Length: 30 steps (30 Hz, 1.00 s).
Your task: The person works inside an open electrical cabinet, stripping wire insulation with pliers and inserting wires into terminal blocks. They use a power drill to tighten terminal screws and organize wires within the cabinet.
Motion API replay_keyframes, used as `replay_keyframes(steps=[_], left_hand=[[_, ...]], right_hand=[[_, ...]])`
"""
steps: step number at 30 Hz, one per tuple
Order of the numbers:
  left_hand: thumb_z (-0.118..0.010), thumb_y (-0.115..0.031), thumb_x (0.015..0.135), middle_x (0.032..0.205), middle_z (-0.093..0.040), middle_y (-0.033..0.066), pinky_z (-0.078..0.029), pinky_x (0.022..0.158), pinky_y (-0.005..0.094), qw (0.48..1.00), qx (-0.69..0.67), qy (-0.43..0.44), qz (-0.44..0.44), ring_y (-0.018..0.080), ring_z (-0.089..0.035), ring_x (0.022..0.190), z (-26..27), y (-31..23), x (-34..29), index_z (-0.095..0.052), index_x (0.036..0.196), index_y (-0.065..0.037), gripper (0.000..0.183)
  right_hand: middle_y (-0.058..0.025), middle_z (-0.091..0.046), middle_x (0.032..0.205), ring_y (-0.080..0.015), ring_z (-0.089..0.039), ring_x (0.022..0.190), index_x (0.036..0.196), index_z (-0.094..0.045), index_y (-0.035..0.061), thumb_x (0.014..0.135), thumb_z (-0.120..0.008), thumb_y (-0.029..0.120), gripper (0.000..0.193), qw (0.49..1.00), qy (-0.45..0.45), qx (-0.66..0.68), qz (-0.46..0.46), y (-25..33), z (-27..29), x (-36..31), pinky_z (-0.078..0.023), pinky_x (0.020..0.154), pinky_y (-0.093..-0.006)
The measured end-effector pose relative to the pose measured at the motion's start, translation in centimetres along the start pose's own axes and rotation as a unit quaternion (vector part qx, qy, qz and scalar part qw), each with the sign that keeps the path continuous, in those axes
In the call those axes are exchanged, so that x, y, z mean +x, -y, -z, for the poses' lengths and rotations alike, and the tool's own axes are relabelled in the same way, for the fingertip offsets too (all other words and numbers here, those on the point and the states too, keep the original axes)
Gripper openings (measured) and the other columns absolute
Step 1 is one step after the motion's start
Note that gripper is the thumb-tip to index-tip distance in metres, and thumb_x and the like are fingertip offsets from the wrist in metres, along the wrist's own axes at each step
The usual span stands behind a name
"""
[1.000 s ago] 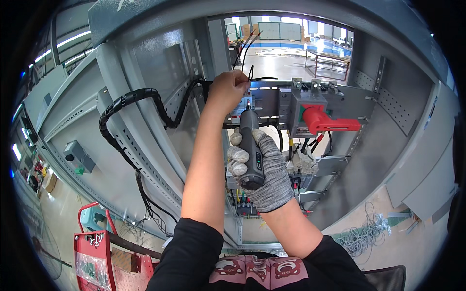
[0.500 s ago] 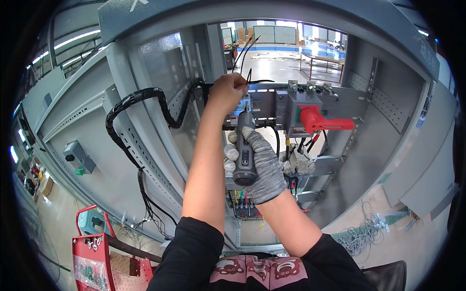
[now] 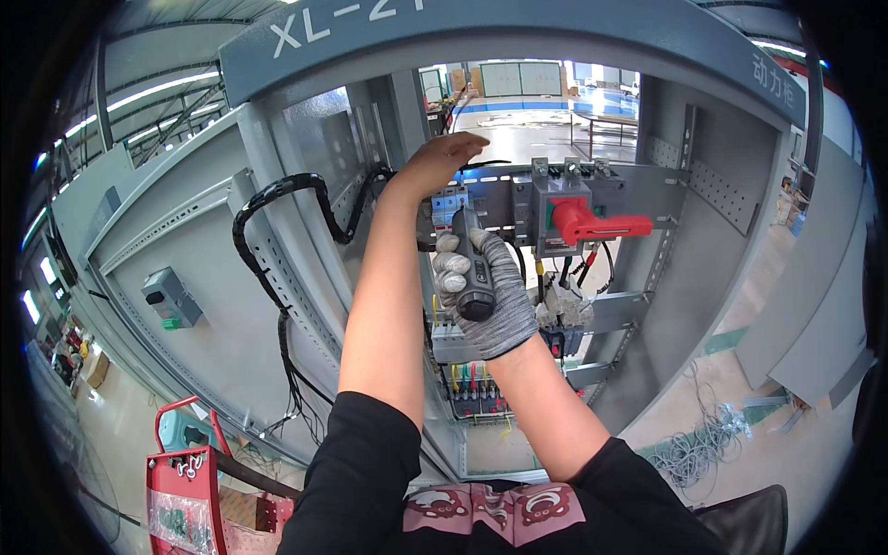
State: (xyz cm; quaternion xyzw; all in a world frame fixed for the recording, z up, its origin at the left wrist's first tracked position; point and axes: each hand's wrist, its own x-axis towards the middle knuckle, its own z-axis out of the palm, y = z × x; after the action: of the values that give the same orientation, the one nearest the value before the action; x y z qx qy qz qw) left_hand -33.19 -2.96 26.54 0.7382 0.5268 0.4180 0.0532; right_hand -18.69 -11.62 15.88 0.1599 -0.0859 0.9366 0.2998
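My right hand (image 3: 507, 305), in a grey knit glove, is wrapped round a dark grey cordless screwdriver (image 3: 476, 277). The tool's tip points up and away, at a small blue-and-white circuit breaker (image 3: 450, 203) on the cabinet's cross rail. Bare, my left hand (image 3: 437, 165) is above that breaker with its fingers stretched out to the right. Thin black wires (image 3: 488, 165) stick out beside its fingers; none is visibly gripped. To the right on the same rail sits a grey switch (image 3: 560, 208) with a red rotary handle (image 3: 606, 226).
A grey metal cabinet frame (image 3: 518, 51) surrounds my arms. A black wrapped cable bundle (image 3: 242, 231) loops down the left side. Lower down is a terminal row (image 3: 476, 393) with coloured wires. A red cart (image 3: 180, 504) stands at lower left; tangled wire (image 3: 694, 453) lies on the floor right.
My left hand's pinched fingers have straightened and come away from the wire. The view has shifted, showing more of the cabinet's top. The screwdriver is still in my right hand.
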Motion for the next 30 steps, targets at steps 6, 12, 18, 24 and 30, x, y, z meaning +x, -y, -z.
replay_keyframes(steps=[6,12,18,24,30], left_hand=[[-0.058,-0.028,0.092,0.101,-0.068,0.0101,-0.046,0.088,0.0325,0.999,-0.033,-0.01,-0.008,0.0191,-0.062,0.097,0.2,0.9,0.4,-0.066,0.109,-0.004,0.031],[-0.055,-0.021,0.095,0.104,-0.064,0.0053,-0.049,0.08,0.0289,0.985,-0.108,-0.129,0.04,0.0146,-0.063,0.089,-0.3,1.1,-0.1,-0.06,0.115,-0.002,0.029],[-0.044,-0.01,0.098,0.118,-0.059,0.0123,-0.052,0.068,0.0261,0.969,-0.061,-0.233,0.046,0.0162,-0.067,0.082,-0.9,-0.3,1.2,-0.051,0.126,-0.001,0.031],[-0.044,-0.018,0.099,0.104,-0.066,0.0107,-0.051,0.071,0.0266,0.977,-0.089,-0.167,0.096,0.0139,-0.066,0.078,0.6,-2.9,2.6,-0.052,0.122,0.0,0.03],[-0.054,-0.025,0.093,0.092,-0.066,0.007,-0.05,0.081,0.0254,0.956,-0.203,-0.176,0.12,0.0136,-0.064,0.083,1.3,-3.5,-2.6,-0.062,0.097,-0.002,0.024]], right_hand=[[-0.0057,-0.053,0.082,-0.014,-0.052,0.063,0.096,-0.05,0.0029,0.097,-0.05,0.029,0.026,0.993,-0.023,-0.115,0.023,-0.2,0.6,-2.6,-0.049,0.049,-0.0266],[-0.006,-0.054,0.068,-0.0152,-0.056,0.051,0.097,-0.052,0.0045,0.095,-0.053,0.029,0.024,0.97,-0.02,-0.242,-0.001,-1.0,0.7,-6.8,-0.052,0.046,-0.0277],[-0.007,-0.056,0.07,-0.0164,-0.059,0.055,0.098,-0.051,0.0036,0.094,-0.056,0.025,0.022,0.967,-0.046,-0.248,0.031,-0.8,1.2,-9.1,-0.054,0.042,-0.0307],[-0.0069,-0.058,0.087,-0.0164,-0.061,0.059,0.107,-0.048,0.0065,0.094,-0.056,0.022,0.021,0.969,-0.057,-0.24,0.012,-0.6,1.9,-9.9,-0.055,0.043,-0.0309],[-0.0069,-0.057,0.09,-0.0162,-0.061,0.06,0.108,-0.047,0.0067,0.093,-0.056,0.02,0.022,0.963,-0.058,-0.26,0.025,-0.6,2.1,-9.7,-0.056,0.043,-0.0314]])
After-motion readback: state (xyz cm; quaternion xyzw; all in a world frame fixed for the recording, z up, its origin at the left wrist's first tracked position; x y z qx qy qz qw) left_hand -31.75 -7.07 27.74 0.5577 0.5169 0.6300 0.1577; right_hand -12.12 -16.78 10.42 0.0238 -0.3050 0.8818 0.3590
